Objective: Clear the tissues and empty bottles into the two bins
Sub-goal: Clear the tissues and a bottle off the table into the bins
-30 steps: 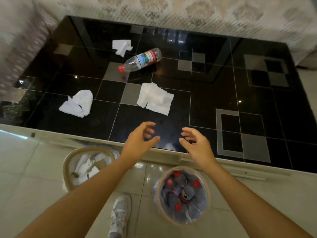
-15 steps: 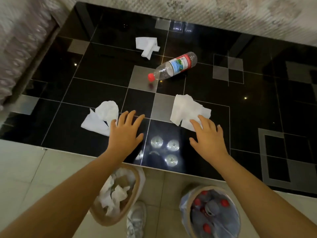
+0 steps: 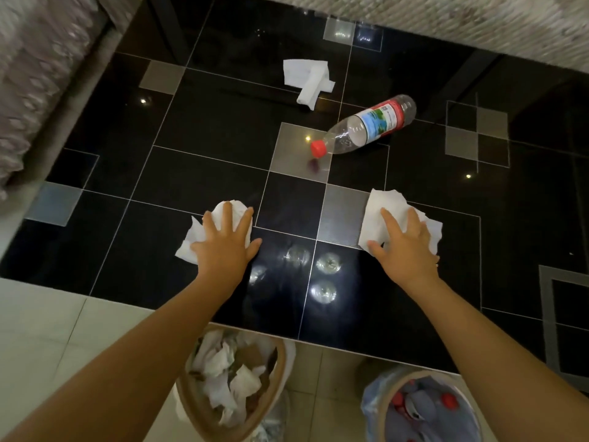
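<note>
Hands flat, fingers spread, nothing gripped: my left hand (image 3: 224, 247) presses the crumpled tissue (image 3: 223, 229) at frame centre-left, my right hand (image 3: 403, 250) the flat tissue (image 3: 398, 218) centre-right. Tissue bin (image 3: 229, 384) sits directly below my left, so left is nearer.

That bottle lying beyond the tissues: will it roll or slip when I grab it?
The bottle lies on its side on the glossy table, so a nudge probably rolls it. It looks empty, likely light, and its thin clear plastic may dent.

glossy black table (image 3: 197, 173); clear plastic bottle (image 3: 366, 127).
</note>
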Motion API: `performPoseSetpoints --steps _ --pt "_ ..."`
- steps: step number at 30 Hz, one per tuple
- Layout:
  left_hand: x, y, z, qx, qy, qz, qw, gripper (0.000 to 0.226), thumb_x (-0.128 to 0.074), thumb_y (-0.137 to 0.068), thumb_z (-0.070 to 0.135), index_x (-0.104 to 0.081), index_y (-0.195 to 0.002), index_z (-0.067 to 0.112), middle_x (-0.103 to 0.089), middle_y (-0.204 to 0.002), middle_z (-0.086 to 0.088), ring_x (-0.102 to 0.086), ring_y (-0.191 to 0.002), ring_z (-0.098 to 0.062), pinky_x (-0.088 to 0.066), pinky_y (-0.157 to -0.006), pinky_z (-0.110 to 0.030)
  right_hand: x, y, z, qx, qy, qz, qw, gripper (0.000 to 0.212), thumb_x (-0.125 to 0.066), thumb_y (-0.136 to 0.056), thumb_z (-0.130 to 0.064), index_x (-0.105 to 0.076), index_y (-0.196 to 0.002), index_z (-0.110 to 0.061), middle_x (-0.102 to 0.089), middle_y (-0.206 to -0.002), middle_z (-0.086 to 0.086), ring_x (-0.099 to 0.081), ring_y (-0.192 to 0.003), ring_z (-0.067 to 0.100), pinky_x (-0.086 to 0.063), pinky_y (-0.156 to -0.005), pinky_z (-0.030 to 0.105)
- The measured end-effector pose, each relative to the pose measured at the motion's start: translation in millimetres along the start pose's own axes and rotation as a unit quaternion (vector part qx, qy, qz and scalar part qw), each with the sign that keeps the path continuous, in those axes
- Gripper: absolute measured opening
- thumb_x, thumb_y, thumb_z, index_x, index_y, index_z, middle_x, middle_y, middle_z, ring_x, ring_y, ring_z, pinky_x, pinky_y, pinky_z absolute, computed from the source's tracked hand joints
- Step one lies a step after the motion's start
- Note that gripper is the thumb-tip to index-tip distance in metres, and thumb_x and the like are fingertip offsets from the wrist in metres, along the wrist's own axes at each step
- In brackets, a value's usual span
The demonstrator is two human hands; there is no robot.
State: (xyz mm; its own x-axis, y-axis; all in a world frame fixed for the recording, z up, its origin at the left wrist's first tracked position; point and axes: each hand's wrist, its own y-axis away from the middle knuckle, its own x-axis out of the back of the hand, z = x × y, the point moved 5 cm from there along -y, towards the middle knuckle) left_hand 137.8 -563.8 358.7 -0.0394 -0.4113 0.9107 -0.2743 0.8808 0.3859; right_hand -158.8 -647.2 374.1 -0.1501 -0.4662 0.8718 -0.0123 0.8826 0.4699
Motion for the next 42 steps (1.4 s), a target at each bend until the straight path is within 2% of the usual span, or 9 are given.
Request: performPoseSetpoints --steps 4,9,15,26,30,33,36,39,42 --pt "11 -4 11 -0.043 0.037 0.040 0.998 0.066 -0.053 -0.094 0.030 -0.014 -0.147 0.032 -0.010 -0.151 -0.007 -0.029 -0.128 -0.028 -0.049 -0.070 -0.035 -5 -6 -9 0.022 -0.016 -0.002 1.000 0.063 -0.048 -0.093 -0.044 -0.016 -0.147 -0.040 0.001 -0.157 0.003 -0.014 -0.139 0.034 -0.039 -0.099 0.058" --pt "26 0 28 -0.119 0.097 0.065 0.986 0.056 -0.062 -0.083 0.004 -0.045 -0.135 0.018 -0.031 -0.147 -0.008 -0.041 -0.124 -0.029 -0.052 -0.074 -0.039 -8 2 -22 0.055 0.002 0.013 0.998 0.052 -0.049 -0.094 -0.033 -0.030 -0.143 -0.033 -0.017 -0.149 0.007 -0.028 -0.128 0.032 -0.046 -0.088 0.043" --pt "27 15 25 -0.150 0.138 0.069 0.977 0.047 -0.055 -0.088 0.004 -0.045 -0.132 0.015 -0.030 -0.145 -0.002 -0.037 -0.126 -0.024 -0.053 -0.076 -0.038 -21 32 -53 0.183 0.027 0.033 0.982 0.032 -0.052 -0.093 -0.015 -0.050 -0.122 -0.026 -0.041 -0.120 0.006 -0.043 -0.107 0.026 -0.051 -0.073 0.039" --pt "-8 114 -20 -0.078 0.217 0.040 0.972 0.052 -0.062 -0.089 0.019 -0.043 -0.137 0.021 -0.032 -0.147 0.002 -0.034 -0.132 -0.021 -0.042 -0.096 -0.034 -75 141 -117 0.353 -0.017 -0.080 0.932 0.029 -0.054 -0.090 -0.011 -0.063 -0.116 -0.019 -0.047 -0.117 0.004 -0.047 -0.108 0.021 -0.047 -0.079 0.034" --pt "-50 163 -24 -0.115 0.187 -0.024 0.975 0.037 -0.043 -0.099 0.031 -0.041 -0.135 0.020 -0.044 -0.134 0.006 -0.041 -0.125 -0.013 -0.035 -0.105 -0.033 -110 179 -135 0.439 0.049 -0.112 0.890 0.031 -0.051 -0.093 -0.017 -0.056 -0.124 -0.021 -0.044 -0.125 0.003 -0.041 -0.117 0.021 -0.048 -0.086 0.032" --pt "-80 193 -30 -0.065 0.220 -0.006 0.973 0.045 -0.061 -0.087 0.009 -0.052 -0.131 0.013 -0.052 -0.134 -0.004 -0.049 -0.122 -0.021 -0.046 -0.097 -0.041 -139 202 -141 0.527 0.107 -0.116 0.835 0.029 -0.057 -0.088 -0.014 -0.059 -0.117 -0.018 -0.049 -0.121 0.007 -0.045 -0.114 0.026 -0.044 -0.070 0.030" --pt "-124 204 -31 -0.076 0.233 0.020 0.969 0.066 -0.090 -0.056 0.030 -0.065 -0.114 0.011 -0.065 -0.116 -0.009 -0.065 -0.102 -0.025 -0.056 -0.076 -0.031 -172 209 -142 0.524 0.109 -0.098 0.839 0.032 -0.063 -0.083 -0.014 -0.059 -0.114 -0.023 -0.050 -0.119 0.008 -0.048 -0.111 0.028 -0.044 -0.074 0.034" --pt "-171 205 -25 -0.059 0.227 -0.015 0.972 0.085 -0.078 -0.073 0.037 -0.035 -0.145 0.019 -0.034 -0.151 -0.009 -0.035 -0.136 -0.034 -0.039 -0.104 -0.048 -211 201 -139 0.471 0.106 -0.167 0.860 0.053 -0.055 -0.090 -0.020 -0.037 -0.139 -0.032 -0.033 -0.145 0.001 -0.032 -0.133 0.024 -0.028 -0.109 0.053" --pt "-205 206 -22 -0.040 0.173 -0.065 0.982 0.094 -0.062 -0.087 0.043 0.007 -0.149 0.035 0.008 -0.160 0.002 0.003 -0.146 -0.029 -0.015 -0.115 -0.057 -240 195 -124 0.442 0.180 -0.299 0.826 0.076 -0.051 -0.095 -0.036 0.001 -0.149 -0.036 0.001 -0.160 -0.009 0.001 -0.147 0.017 -0.006 -0.116 0.053"
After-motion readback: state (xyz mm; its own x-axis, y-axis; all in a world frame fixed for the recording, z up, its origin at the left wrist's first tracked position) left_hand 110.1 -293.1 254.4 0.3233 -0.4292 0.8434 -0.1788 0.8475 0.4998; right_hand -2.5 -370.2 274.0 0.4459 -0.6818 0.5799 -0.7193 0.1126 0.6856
